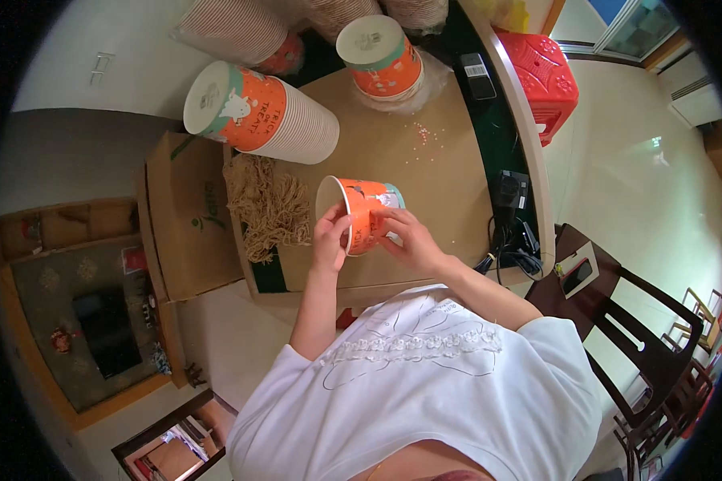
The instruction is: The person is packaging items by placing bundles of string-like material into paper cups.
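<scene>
An orange paper bucket [363, 210] with a white inside lies on its side above the brown table [449, 184], its mouth facing left. My left hand [330, 236] grips its rim, fingers on the edge. My right hand [405, 239] holds its side near the base, fingertips pressed on the orange wall. A pile of tan string handles [266, 207] lies just left of the bucket.
A long stack of nested orange buckets [261, 116] lies at the back left, another stack [379, 56] stands at the back. A cardboard box [186, 216] sits left. Black devices and cables [509, 216] line the right edge. A red stool [541, 76] and dark chair [618, 321] stand right.
</scene>
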Action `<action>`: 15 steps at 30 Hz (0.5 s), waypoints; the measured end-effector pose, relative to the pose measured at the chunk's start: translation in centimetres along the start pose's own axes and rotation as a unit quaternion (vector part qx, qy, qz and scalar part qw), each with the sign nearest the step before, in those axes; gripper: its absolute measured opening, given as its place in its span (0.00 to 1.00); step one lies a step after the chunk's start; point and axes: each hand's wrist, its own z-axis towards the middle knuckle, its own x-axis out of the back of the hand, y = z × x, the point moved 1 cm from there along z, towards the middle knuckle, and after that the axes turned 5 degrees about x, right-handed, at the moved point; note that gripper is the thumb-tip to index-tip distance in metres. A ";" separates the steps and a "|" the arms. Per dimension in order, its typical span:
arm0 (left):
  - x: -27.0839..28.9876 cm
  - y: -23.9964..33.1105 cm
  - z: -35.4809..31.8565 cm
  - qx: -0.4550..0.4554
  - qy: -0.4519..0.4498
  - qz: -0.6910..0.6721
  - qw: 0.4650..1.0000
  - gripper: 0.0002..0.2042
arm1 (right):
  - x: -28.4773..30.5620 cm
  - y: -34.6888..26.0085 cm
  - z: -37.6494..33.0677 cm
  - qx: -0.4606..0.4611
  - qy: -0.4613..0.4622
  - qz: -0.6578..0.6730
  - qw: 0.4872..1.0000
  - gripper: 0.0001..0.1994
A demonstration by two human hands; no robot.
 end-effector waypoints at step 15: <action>-0.5 -1.9 -2.1 -0.027 -0.032 0.136 0.990 0.23 | 0.8 -1.0 0.7 0.055 -0.009 -0.062 0.997 0.07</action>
